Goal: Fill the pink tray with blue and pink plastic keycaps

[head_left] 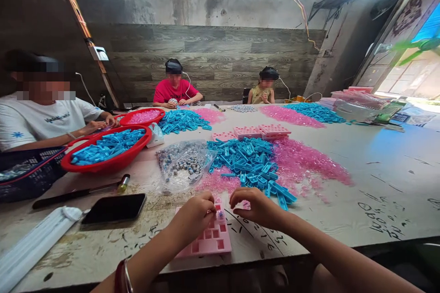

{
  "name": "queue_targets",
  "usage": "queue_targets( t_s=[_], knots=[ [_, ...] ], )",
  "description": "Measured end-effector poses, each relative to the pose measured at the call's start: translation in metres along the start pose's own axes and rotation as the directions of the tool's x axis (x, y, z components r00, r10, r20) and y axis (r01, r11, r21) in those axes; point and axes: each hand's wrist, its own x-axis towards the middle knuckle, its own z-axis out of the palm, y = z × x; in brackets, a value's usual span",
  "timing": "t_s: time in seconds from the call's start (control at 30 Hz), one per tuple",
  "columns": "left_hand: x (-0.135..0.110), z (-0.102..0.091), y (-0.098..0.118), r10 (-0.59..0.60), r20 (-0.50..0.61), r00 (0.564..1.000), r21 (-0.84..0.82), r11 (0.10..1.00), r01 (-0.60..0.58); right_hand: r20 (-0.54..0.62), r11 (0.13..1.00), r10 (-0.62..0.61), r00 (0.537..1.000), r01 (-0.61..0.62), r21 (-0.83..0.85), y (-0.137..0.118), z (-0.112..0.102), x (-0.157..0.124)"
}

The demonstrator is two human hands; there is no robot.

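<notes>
A pink tray with square holes (pixel 206 245) lies at the table's front edge, below my hands. My left hand (pixel 194 215) is over its upper part, fingers curled together; whatever they hold is hidden. By those fingertips, a small clear piece with blue-violet bits (pixel 220 214) sits on the tray. My right hand (pixel 256 206) hovers just right of the tray, fingers curved and thumb apart. A small pink piece shows in the gap of that hand; I cannot tell whether it is touched. Beyond are blue plastic parts (pixel 242 158) and clear pink pieces (pixel 305 165).
A plastic bag of small metallic parts (pixel 184 162), a phone (pixel 115 208), a hammer (pixel 85 190) and a red basket of blue parts (pixel 139 146) are on the left. Pink trays (pixel 252 132) stand behind the heaps. Three other people sit around the table.
</notes>
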Motion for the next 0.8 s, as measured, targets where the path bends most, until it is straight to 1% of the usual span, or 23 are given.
queue_targets(
  t_s=[0.17, 0.27, 0.33, 0.4, 0.47, 0.57, 0.67, 0.8],
  knots=[
    [-0.002, -0.003, -0.002, -0.031, 0.002, 1.0, 0.023, 0.999, 0.031, -0.013, 1.0, -0.003, 1.0, 0.003, 0.001, -0.001, 0.001, 0.001],
    [-0.004, -0.011, -0.004, -0.015, 0.005, 1.0, 0.067, 0.998, 0.015, -0.076, 1.0, -0.003, 0.997, 0.004, 0.008, -0.009, 0.008, 0.003],
    [-0.006, -0.016, -0.006, -0.033, 0.053, 0.998, 0.1, 0.995, 0.027, -0.126, 1.0, -0.007, 0.992, 0.005, -0.011, -0.015, 0.016, 0.005],
    [-0.008, -0.019, -0.006, -0.084, 0.125, 0.989, 0.111, 0.991, 0.071, -0.152, 0.999, -0.034, 0.988, 0.027, -0.047, -0.019, 0.026, 0.008],
    [-0.008, -0.021, -0.004, -0.114, 0.163, 0.98, 0.105, 0.99, 0.098, -0.158, 0.996, -0.068, 0.985, 0.058, -0.071, -0.02, 0.034, 0.011],
    [-0.008, -0.022, -0.001, -0.11, 0.156, 0.982, 0.111, 0.989, 0.093, -0.156, 0.995, -0.081, 0.985, 0.072, -0.063, -0.02, 0.041, 0.014],
    [-0.009, -0.022, 0.002, -0.124, 0.157, 0.98, 0.121, 0.987, 0.105, -0.146, 0.997, -0.072, 0.987, 0.068, -0.037, -0.02, 0.042, 0.016],
    [-0.01, -0.019, -0.001, -0.101, 0.134, 0.986, 0.08, 0.993, 0.091, -0.117, 0.995, -0.099, 0.988, 0.099, -0.011, -0.019, 0.042, 0.017]
  ],
)
